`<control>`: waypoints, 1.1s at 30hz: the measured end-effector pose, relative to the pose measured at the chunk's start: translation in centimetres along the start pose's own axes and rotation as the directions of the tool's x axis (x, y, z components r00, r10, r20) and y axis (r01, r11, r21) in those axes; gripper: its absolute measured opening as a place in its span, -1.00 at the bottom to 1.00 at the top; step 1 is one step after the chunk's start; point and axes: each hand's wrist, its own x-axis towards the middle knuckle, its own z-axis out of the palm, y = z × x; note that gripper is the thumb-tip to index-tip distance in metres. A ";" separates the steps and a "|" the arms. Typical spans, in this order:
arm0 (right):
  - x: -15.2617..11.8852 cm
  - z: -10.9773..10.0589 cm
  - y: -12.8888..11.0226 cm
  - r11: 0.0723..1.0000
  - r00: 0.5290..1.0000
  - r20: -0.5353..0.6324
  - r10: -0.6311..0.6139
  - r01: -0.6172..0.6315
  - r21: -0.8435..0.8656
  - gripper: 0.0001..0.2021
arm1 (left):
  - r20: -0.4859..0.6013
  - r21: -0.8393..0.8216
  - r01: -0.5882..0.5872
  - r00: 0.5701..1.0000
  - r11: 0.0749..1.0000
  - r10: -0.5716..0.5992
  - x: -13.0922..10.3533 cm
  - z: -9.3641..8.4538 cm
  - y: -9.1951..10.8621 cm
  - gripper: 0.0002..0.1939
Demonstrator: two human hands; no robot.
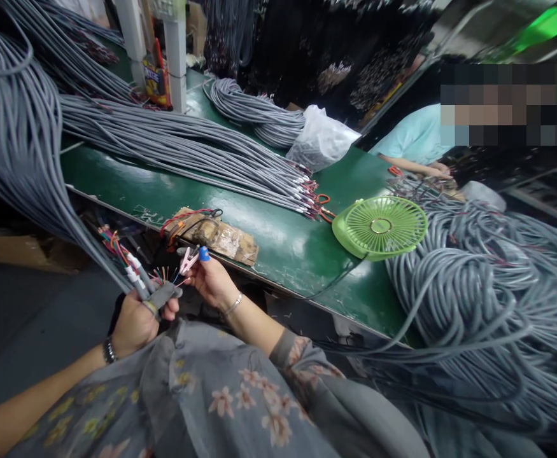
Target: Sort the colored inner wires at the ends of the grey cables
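My left hand [137, 321] is closed around several grey cables [137, 277] whose stripped ends fan out in coloured wires [161, 275]. A grey wrap [162, 296] covers its thumb. My right hand [216, 283], with a blue cover [204, 254] on one fingertip, pinches a small pink clip-like tool [189, 261] beside those wire ends. A thin wire runs between the two hands; whether the tool grips it, I cannot tell. From the left, a long bundle of grey cable [68, 203] hangs down to my left hand.
On the green table [288, 248] lie a taped wooden block [225, 238], a row of grey cables [202, 149], a green fan [380, 226] and a plastic bag [323, 137]. Coiled cables [473, 292] are heaped at right. Another person [414, 137] works beyond them.
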 end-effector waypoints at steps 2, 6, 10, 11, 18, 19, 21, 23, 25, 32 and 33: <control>0.2 0.0 0.1 0.999 1.000 0.019 0.011 -0.012 0.032 -0.57 | 0.004 0.010 0.005 1.000 1.000 -0.005 0.1 0.0 -0.1 -0.71; 0.7 0.2 0.4 0.995 1.000 -0.025 -0.001 0.003 0.095 -0.59 | 0.005 0.035 0.018 1.000 0.999 -0.018 0.4 -0.2 -0.5 -0.70; 0.9 0.6 0.6 0.992 0.997 -0.068 -0.023 0.031 0.121 -0.60 | -0.002 0.044 0.024 1.000 0.999 -0.023 0.5 -0.2 -0.7 -0.71; 0.9 0.7 0.6 0.993 0.997 -0.069 -0.018 0.026 0.119 -0.59 | -0.005 0.042 0.024 1.000 0.999 -0.024 0.5 -0.2 -0.6 -0.71; -0.1 -1.6 1.5 0.996 0.991 0.107 0.085 -0.083 -0.018 -0.46 | -0.041 0.007 0.015 0.999 1.000 -0.015 -0.1 -0.5 -0.4 -0.75; -0.4 -1.9 1.7 0.994 0.983 0.151 0.100 -0.092 -0.059 -0.45 | -0.046 0.006 0.013 0.999 1.000 -0.013 -0.2 -0.7 -0.4 -0.76; -1.1 -2.4 2.2 0.991 0.974 0.208 0.090 -0.066 -0.120 -0.43 | -0.045 0.012 0.009 0.999 1.000 -0.008 -0.2 -0.9 -0.4 -0.76; -1.6 -2.3 2.5 0.986 0.974 0.222 0.049 -0.012 -0.167 -0.43 | -0.040 0.030 0.008 0.999 1.000 -0.007 -0.2 -1.0 -0.4 -0.76; -1.9 -2.0 2.5 0.978 0.979 0.206 -0.001 0.044 -0.205 -0.46 | -0.036 0.064 0.015 0.999 0.998 -0.013 -0.1 -1.0 -0.3 -0.76; -2.0 -1.4 2.1 0.957 0.985 0.145 -0.088 0.125 -0.263 -0.53 | 0.078 0.232 0.017 0.996 0.973 -0.036 0.5 -1.6 -0.7 -0.69; -2.0 -1.4 2.1 0.956 0.985 0.144 -0.096 0.132 -0.263 -0.54 | 0.113 0.262 0.013 0.993 0.965 -0.044 0.5 -1.7 -0.8 -0.68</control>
